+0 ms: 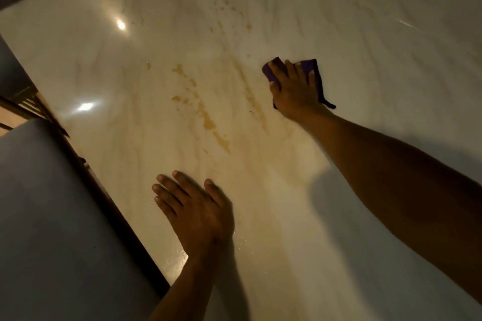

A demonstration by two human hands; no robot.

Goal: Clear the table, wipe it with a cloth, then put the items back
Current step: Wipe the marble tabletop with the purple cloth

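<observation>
A glossy cream marble table (339,13) fills most of the head view. Brownish streaks and drops (208,120) run diagonally across its middle. My right hand (294,88) lies flat with straight fingers on a dark purple cloth (314,70) and presses it onto the tabletop right of the streaks. Most of the cloth is hidden under that hand. My left hand (193,206) rests flat on the table near its left edge, fingers straight and spread, holding nothing.
The table's dark left edge (112,203) runs diagonally, with grey floor (52,216) beyond it. A wooden chair frame (26,107) shows at the far left. Small water drops (185,253) lie beside my left wrist. Two lamp reflections shine on the tabletop.
</observation>
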